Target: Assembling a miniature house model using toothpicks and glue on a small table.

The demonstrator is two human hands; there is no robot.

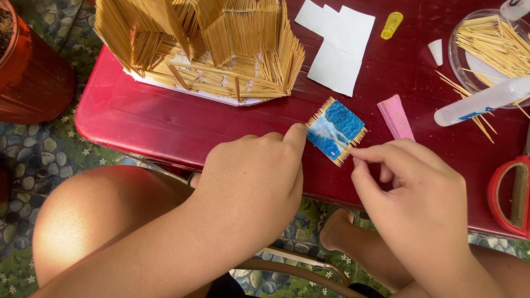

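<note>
A small panel of toothpicks backed with blue and white paper lies on the dark red table. My left hand presses a fingertip onto the panel's left edge. My right hand pinches its fingers together at the panel's lower right corner, touching the toothpick ends. Behind them, at the table's far left, stands a toothpick house model on a white base.
White paper pieces, a small yellow tube, a pink folded paper, a white glue bottle, a clear dish of toothpicks and a red tape holder sit on the right. A red pot stands on the floor at left.
</note>
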